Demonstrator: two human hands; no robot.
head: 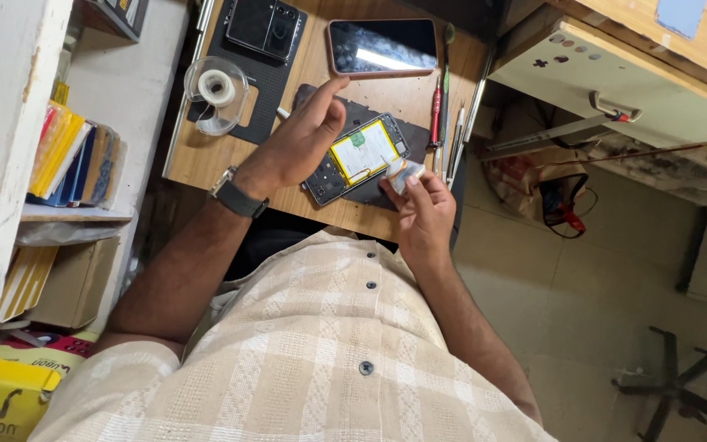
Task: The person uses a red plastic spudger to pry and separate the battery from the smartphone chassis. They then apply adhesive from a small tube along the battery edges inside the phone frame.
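Phone (359,157) lies opened up, back cover off, on a dark mat (333,106) in the middle of the wooden desk (198,155), and its yellow battery (363,151) is showing in the frame. Left hand (298,139) rests on the phone's left end, palm down, fingers spread loosely and closed on nothing, index finger stretched up past the phone's top edge. On that wrist sits a dark watch (237,196). Right hand (425,214) comes in at the phone's lower right corner, thumb and fingers pinched together on a small white wad (403,173), cloth or tissue, I cannot tell which, and the wad touches the phone's edge just beside the battery.

Right of the phone, a row of slim tools (448,131) lies lengthwise, one of them a red-handled screwdriver (435,115). Above the phone, a second phone (382,47) with a pinkish rim lies screen up, dark and glossy. To the phone's upper left, a clear tape dispenser (216,92) with a white roll stands on a black work mat (265,82), and a black device (265,24) sits at that mat's far end. Well off to the phone's left, a shelf (75,214) carries stacked coloured boxes. Below the phone, the person's checked beige shirt (321,344) fills the foreground.
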